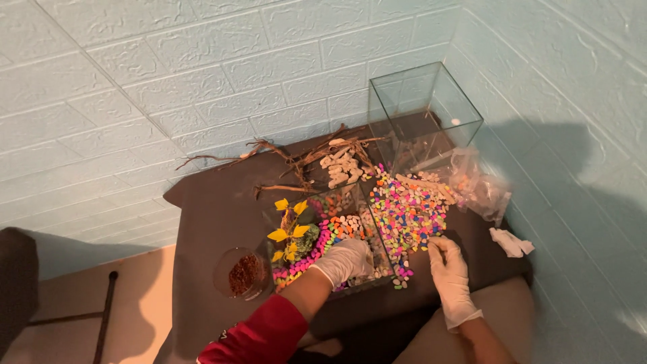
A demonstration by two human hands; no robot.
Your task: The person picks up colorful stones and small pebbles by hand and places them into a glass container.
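My left hand [345, 260], in a white glove with a red sleeve, reaches inside a small glass tank [375, 237] and rests on the coloured pebbles [323, 234] lining its bottom. A yellow-leaved artificial plant on a green mossy base [294, 234] stands in the tank's left part. My right hand [450, 272], also gloved, is at the near edge of a loose pile of neon pebbles [407, 210] on the dark cloth, fingers curled over a few stones. Whether it grips any is unclear.
A taller empty glass tank [424, 108] stands at the back right. Dry twigs [283, 156] and white stones [340, 168] lie behind. A round jar of brown grains [242, 272] sits left. A clear plastic bag [480, 186] and crumpled white paper [511, 241] lie right.
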